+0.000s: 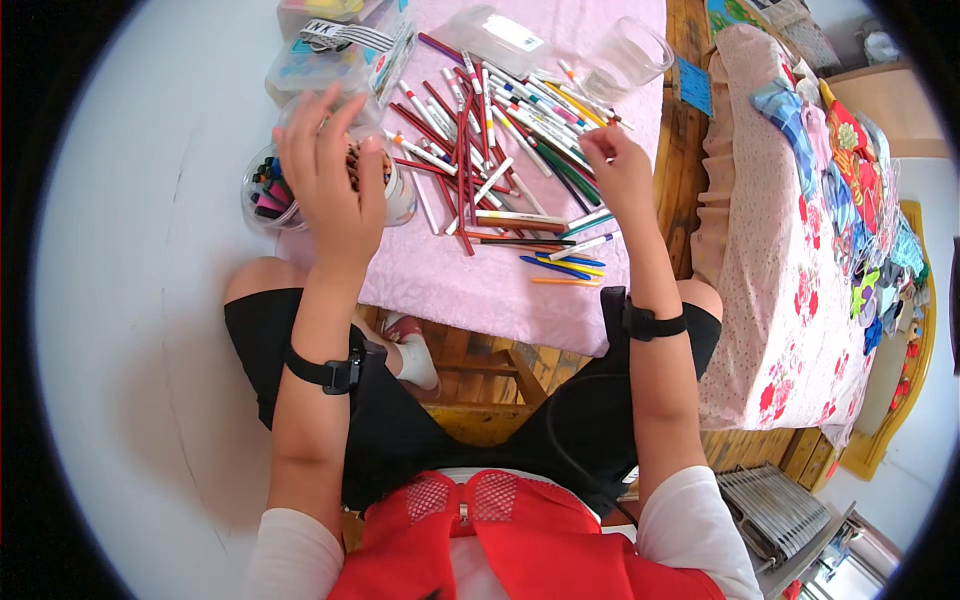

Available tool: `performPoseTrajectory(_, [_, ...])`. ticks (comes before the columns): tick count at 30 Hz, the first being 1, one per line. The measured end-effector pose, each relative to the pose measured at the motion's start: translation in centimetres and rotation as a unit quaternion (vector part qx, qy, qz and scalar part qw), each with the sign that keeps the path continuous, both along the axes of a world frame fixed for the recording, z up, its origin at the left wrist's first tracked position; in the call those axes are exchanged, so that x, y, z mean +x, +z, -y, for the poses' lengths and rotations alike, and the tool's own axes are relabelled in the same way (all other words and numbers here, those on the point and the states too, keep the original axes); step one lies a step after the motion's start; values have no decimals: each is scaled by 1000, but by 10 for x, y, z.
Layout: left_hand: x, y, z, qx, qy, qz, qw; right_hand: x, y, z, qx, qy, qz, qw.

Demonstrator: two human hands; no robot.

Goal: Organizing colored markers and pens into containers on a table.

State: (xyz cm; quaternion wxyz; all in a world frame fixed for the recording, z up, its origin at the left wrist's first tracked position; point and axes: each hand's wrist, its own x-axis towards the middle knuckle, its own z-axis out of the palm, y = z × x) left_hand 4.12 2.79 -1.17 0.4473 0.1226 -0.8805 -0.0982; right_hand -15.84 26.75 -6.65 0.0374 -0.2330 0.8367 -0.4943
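Note:
On the pink cloth-covered table (440, 290) lies a loose heap of markers and pencils (480, 150), many white-barrelled or dark red. My left hand (335, 185) is at the heap's left, fingers spread, in front of a round tub of brown pencils (400, 200). Beside that hand stands a clear round container (262, 190) with dark and pink pens. Over the heap's right edge is my right hand (620, 170), its fingers curled together in a pinch; whatever they hold, if anything, is hidden. Several blue and yellow pens (570, 265) lie nearer me.
A clear plastic cup (630, 60) and a clear plastic box (490, 40) stand at the back. Stacked clear boxes (320, 75) are at the far left, by the white wall (140, 250). A bed (770, 250) with piled clothes stands across the wooden floor (685, 190) on the right.

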Motion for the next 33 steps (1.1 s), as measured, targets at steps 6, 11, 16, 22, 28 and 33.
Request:
performPoseTrajectory(6, [8,-2,-42,-41,-213,-3,976,7,-36,-1,313,58,-98,943])
performPoseTrajectory(11, [-14,-45,-75,1,-316,67,946,14,-32,9,294,124,-107,942])
performPoseTrajectory(16, [-18,-65,-79,61,-302,149,940,23,-12,23,153,97,-63,981])
performPoseTrajectory(22, [-16,-72,-75,94,-275,164,943,47,3,37,-8,145,-24,989])
performPoseTrajectory(28, [-16,-74,-73,86,-253,165,949,66,21,46,-51,132,-23,990])
performPoseTrajectory(33, [-19,-75,-76,101,-286,92,948,108,75,64,-214,97,97,967])
